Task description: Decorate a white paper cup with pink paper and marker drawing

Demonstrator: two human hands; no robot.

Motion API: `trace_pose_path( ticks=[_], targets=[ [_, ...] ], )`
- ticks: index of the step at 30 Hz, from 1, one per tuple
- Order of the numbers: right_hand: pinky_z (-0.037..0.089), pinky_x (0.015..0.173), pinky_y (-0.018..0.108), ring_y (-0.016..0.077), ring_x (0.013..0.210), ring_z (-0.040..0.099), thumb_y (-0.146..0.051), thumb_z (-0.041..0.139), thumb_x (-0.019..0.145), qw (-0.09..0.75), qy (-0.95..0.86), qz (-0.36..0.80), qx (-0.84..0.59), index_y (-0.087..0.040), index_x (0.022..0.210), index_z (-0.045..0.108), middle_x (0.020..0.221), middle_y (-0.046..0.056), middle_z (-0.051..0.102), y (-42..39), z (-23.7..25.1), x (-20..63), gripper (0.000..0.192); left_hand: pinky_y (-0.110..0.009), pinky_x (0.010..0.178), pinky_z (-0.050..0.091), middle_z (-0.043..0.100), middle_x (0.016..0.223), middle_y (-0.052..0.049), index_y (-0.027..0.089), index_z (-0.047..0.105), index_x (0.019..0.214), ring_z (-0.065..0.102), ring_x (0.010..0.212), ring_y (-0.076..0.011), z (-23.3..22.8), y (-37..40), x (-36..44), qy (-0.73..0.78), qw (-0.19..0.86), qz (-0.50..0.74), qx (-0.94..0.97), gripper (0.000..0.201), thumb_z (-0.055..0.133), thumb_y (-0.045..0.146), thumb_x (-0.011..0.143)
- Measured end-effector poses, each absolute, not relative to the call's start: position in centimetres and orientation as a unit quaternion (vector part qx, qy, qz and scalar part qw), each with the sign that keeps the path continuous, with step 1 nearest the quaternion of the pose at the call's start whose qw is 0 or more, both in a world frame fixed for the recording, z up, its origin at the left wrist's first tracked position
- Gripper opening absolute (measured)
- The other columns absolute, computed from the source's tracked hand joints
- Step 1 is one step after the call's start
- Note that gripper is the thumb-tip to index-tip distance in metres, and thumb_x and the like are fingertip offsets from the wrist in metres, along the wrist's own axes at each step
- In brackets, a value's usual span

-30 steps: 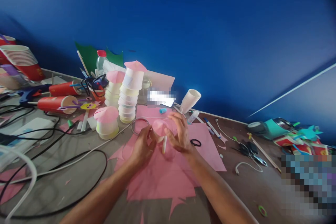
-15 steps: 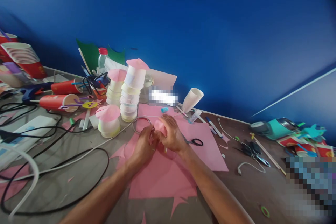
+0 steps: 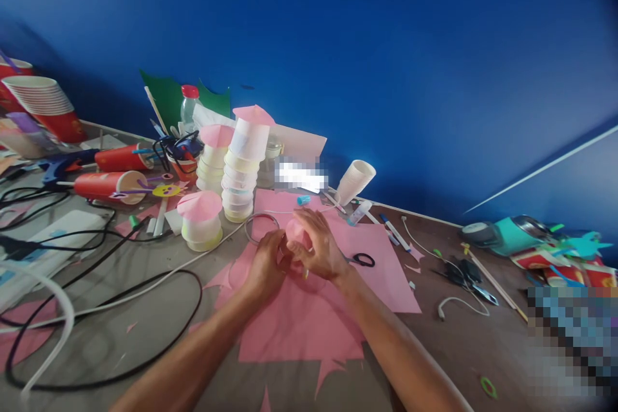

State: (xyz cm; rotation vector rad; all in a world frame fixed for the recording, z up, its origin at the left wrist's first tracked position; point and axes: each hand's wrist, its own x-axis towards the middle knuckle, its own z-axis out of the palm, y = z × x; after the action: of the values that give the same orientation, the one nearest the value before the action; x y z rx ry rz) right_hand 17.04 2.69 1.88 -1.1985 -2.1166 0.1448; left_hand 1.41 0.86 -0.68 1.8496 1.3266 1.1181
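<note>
Cone [image 3: 296,232] between left hand [image 3: 267,265] and right hand [image 3: 320,248], scissors [image 3: 354,259] on paper [image 3: 299,335] at right, cup towers [image 3: 240,170] at left

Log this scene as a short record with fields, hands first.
Right hand: thumb and fingers curled around a small pink paper cone
Left hand: close beside the cone, fingertips partly hidden
Beneath hands: pink paper sheets
To the left: three pink-topped cup stacks, differing in height
To the right: black scissors handle
Far right: tilted white cups, nested
</note>
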Motion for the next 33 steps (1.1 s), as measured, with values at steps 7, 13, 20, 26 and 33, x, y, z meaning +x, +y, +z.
trace_pose_path(
  ticks=[7,13,20,26,33],
  targets=[
    [0.040,0.111,0.056,0.0339,0.128,0.056,-0.036,0.040,0.101,0.352,-0.791,0.057,-0.498,-0.011,0.130,0.059,0.132,0.018,0.064,3.5,2.4,16.4,0.043,-0.033,0.070,0.042,0.060,0.083,-0.003,0.022,0.054,0.085,0.054,0.076,-0.0201,-0.6,0.8,1.6,0.497,0.282,0.418,0.706,0.008,0.050,0.015,0.084],
    [0.040,0.110,0.053,0.0288,0.118,0.063,-0.033,0.051,0.096,0.345,-0.792,0.068,-0.499,-0.018,0.120,0.063,0.120,0.013,0.071,3.3,1.6,15.6,0.030,-0.030,0.065,0.039,0.058,0.077,-0.001,0.022,0.050,0.077,0.052,0.071,-0.0184,-0.4,0.8,1.6,0.498,0.270,0.419,0.710,0.011,0.049,0.014,0.084],
    [0.037,0.112,0.054,0.0266,0.112,0.066,-0.032,0.057,0.092,0.333,-0.791,0.081,-0.508,-0.019,0.114,0.065,0.116,0.012,0.073,3.3,1.9,15.6,0.026,-0.028,0.064,0.039,0.057,0.078,-0.002,0.022,0.046,0.074,0.053,0.072,-0.0176,-0.7,0.9,1.6,0.493,0.269,0.425,0.710,0.013,0.048,0.011,0.081],
    [0.035,0.113,0.054,0.0269,0.113,0.066,-0.033,0.058,0.092,0.320,-0.791,0.075,-0.516,-0.020,0.113,0.065,0.115,0.010,0.073,3.2,2.1,15.5,0.025,-0.029,0.065,0.040,0.057,0.077,-0.001,0.022,0.045,0.074,0.053,0.072,-0.0181,-0.7,0.9,1.6,0.491,0.270,0.426,0.710,0.015,0.049,0.009,0.079],
    [0.034,0.113,0.059,0.0331,0.130,0.054,-0.050,0.057,0.091,0.336,-0.782,0.052,-0.523,-0.017,0.134,0.053,0.134,0.018,0.062,3.2,1.8,16.0,0.054,-0.030,0.068,0.042,0.059,0.083,-0.003,0.022,0.048,0.079,0.055,0.076,-0.0192,-0.6,0.7,1.5,0.500,0.281,0.418,0.705,0.012,0.048,0.010,0.079]
  ],
)
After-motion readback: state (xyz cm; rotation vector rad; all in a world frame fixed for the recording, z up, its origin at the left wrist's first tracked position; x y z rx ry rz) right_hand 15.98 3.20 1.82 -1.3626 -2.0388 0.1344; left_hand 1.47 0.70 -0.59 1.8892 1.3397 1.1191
